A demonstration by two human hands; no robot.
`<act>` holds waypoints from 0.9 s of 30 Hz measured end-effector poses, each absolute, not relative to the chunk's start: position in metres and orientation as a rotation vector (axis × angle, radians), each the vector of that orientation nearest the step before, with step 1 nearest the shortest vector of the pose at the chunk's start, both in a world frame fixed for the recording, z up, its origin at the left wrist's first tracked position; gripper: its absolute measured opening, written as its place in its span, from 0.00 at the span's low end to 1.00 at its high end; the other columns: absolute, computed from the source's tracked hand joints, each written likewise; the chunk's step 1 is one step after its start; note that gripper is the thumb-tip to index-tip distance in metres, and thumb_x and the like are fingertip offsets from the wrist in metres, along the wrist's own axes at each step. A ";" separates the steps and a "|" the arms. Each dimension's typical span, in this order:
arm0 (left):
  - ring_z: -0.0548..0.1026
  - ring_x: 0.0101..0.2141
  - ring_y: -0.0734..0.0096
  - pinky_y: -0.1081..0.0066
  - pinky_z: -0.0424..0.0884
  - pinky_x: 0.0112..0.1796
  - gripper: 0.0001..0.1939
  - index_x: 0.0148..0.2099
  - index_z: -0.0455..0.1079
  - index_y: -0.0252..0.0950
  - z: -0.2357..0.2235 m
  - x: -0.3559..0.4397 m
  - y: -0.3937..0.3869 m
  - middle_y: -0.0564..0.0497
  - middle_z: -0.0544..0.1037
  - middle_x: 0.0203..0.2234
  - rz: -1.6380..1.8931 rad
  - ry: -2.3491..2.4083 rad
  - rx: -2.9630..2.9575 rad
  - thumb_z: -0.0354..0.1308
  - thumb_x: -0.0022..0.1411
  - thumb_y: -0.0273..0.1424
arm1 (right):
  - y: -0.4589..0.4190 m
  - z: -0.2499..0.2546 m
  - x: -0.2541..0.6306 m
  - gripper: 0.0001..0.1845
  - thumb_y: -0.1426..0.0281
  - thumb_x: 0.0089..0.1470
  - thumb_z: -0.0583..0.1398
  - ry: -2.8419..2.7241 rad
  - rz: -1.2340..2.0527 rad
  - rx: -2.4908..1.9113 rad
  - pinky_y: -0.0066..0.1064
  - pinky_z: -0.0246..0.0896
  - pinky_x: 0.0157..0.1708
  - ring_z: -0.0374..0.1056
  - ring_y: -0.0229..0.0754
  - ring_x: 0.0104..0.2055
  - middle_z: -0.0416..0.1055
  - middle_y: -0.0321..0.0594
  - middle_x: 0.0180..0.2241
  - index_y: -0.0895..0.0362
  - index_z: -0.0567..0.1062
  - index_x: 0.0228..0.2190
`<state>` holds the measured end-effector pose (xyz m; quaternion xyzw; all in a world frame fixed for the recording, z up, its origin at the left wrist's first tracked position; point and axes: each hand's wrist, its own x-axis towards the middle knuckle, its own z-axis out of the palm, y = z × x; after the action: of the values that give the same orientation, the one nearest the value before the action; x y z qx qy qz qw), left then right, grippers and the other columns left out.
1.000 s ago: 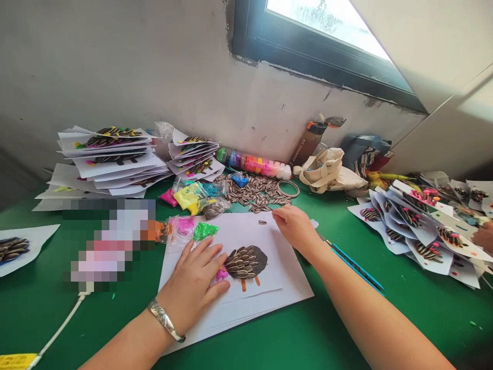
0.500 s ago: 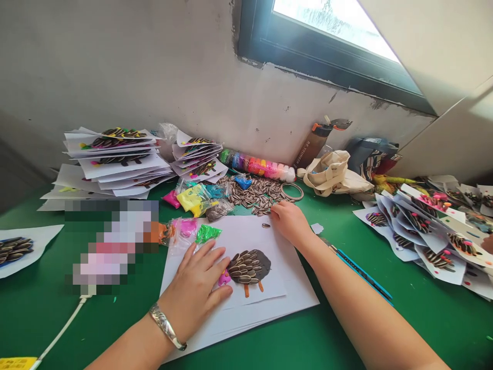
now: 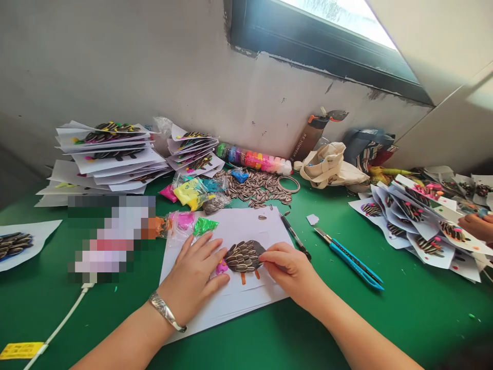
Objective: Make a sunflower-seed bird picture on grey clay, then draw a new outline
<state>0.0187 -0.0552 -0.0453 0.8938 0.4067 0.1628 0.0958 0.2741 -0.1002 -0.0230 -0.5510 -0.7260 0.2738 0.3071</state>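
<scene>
My left hand lies flat with fingers spread on white paper, beside the pink clay part of a collage. The collage has a dark clay oval, its left and middle covered by overlapping sunflower seeds, and two orange clay legs. At the oval's right edge my right hand is closed in a pinch on a sunflower seed, mostly hidden by the fingertips. One loose seed lies on the sheet above the collage. Behind it spreads a seed pile.
A blue utility knife and black pen lie to the right. Clay packets, stacked collages, a bottle and a cloth bag stand behind. Another person's hand is by the right-hand collages.
My right hand has come back from the seed pile to the right edge of the dark clay, uncovering the pen and knife. My left hand stays put. Another person's hand has appeared at right.
</scene>
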 end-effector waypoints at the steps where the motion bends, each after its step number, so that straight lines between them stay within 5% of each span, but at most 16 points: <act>1: 0.61 0.59 0.49 0.44 0.52 0.59 0.22 0.56 0.69 0.40 -0.045 0.019 -0.055 0.47 0.71 0.54 0.479 1.206 2.649 0.57 0.61 0.39 | -0.100 -0.024 0.273 0.16 0.79 0.54 0.56 -1.915 0.727 -1.461 0.29 0.66 0.36 0.70 0.39 0.37 0.73 0.41 0.35 0.53 0.80 0.37; 8: 0.61 0.59 0.48 0.42 0.53 0.59 0.21 0.56 0.68 0.40 -0.043 0.019 -0.056 0.47 0.71 0.55 0.452 1.203 2.656 0.56 0.62 0.39 | -0.100 -0.031 0.271 0.16 0.79 0.56 0.55 -1.940 0.609 -1.394 0.30 0.67 0.37 0.70 0.40 0.38 0.73 0.42 0.36 0.53 0.78 0.39; 14: 0.61 0.59 0.47 0.41 0.54 0.58 0.22 0.57 0.68 0.39 -0.042 0.019 -0.056 0.46 0.71 0.55 0.418 1.205 2.656 0.55 0.62 0.40 | -0.102 -0.030 0.268 0.15 0.79 0.57 0.52 -2.139 0.327 -1.395 0.30 0.60 0.28 0.64 0.40 0.29 0.68 0.41 0.27 0.56 0.77 0.36; 27: 0.61 0.59 0.47 0.42 0.53 0.58 0.22 0.57 0.68 0.40 -0.041 0.020 -0.056 0.46 0.71 0.55 0.419 1.214 2.630 0.56 0.61 0.39 | -0.102 -0.035 0.268 0.12 0.78 0.59 0.52 -2.087 0.352 -1.386 0.31 0.62 0.30 0.66 0.41 0.31 0.71 0.41 0.29 0.56 0.74 0.38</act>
<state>0.0199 -0.0555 -0.0412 0.8934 0.4123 0.1423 0.1074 0.2676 -0.1022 -0.0346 -0.5224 -0.7866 0.1327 0.3013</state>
